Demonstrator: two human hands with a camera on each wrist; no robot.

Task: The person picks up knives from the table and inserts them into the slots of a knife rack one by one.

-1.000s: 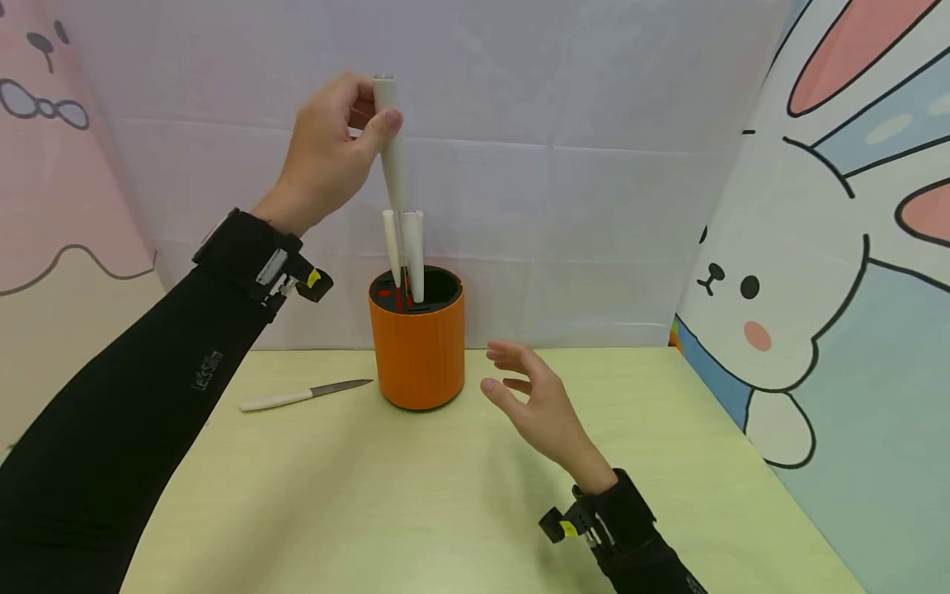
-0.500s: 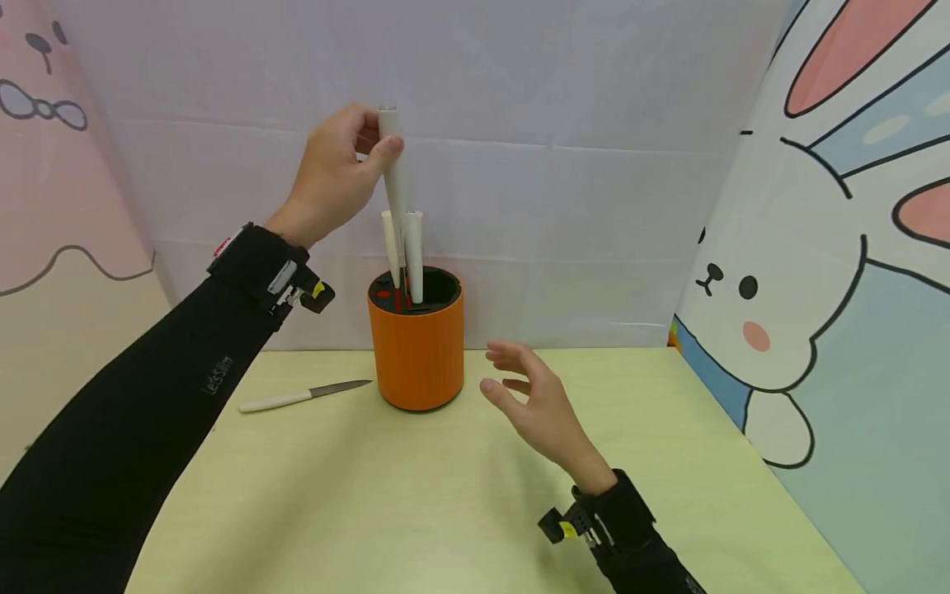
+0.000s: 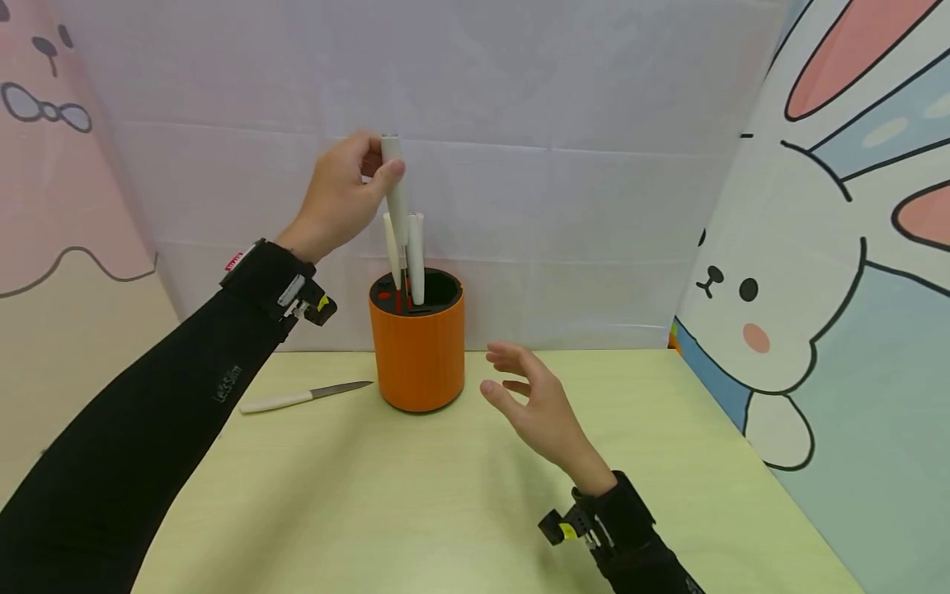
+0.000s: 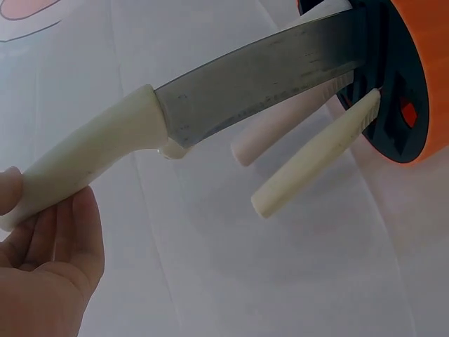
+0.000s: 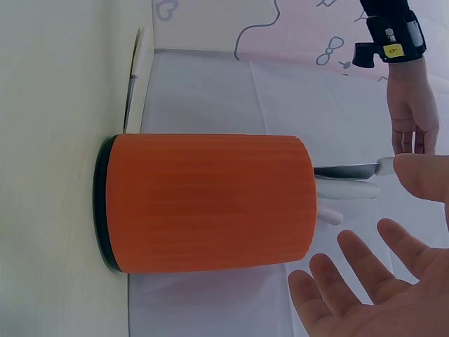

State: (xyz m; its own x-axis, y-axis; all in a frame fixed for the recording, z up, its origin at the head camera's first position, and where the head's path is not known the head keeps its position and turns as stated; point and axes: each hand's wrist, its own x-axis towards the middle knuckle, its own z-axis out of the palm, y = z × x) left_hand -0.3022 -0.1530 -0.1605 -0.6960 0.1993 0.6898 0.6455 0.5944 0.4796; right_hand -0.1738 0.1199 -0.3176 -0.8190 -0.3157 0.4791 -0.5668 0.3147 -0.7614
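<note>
My left hand [image 3: 336, 196] pinches the pale handle [image 3: 396, 186] of a kitchen knife near its top end. In the left wrist view the broad blade [image 4: 259, 76] points into a slot in the black top of the knife holder, its tip hidden inside and much of the steel showing. This round orange knife holder [image 3: 417, 363] stands upright at the back of the table. Two more white handles [image 3: 416, 260] stick up from it, close beside the blade. My right hand [image 3: 536, 406] hovers to the right of the holder, fingers loosely bent, holding nothing.
A small paring knife [image 3: 278, 402] with a white handle lies on the table [image 3: 371, 511] left of the holder, its tip toward the holder's base. A white sheet [image 3: 579, 247] hangs close behind. A rabbit-patterned cloth [image 3: 839, 355] borders the right side.
My left hand has come steadily down with the kitchen knife, so its blade sits deeper in the holder. The right hand, the holder and the paring knife have stayed in place.
</note>
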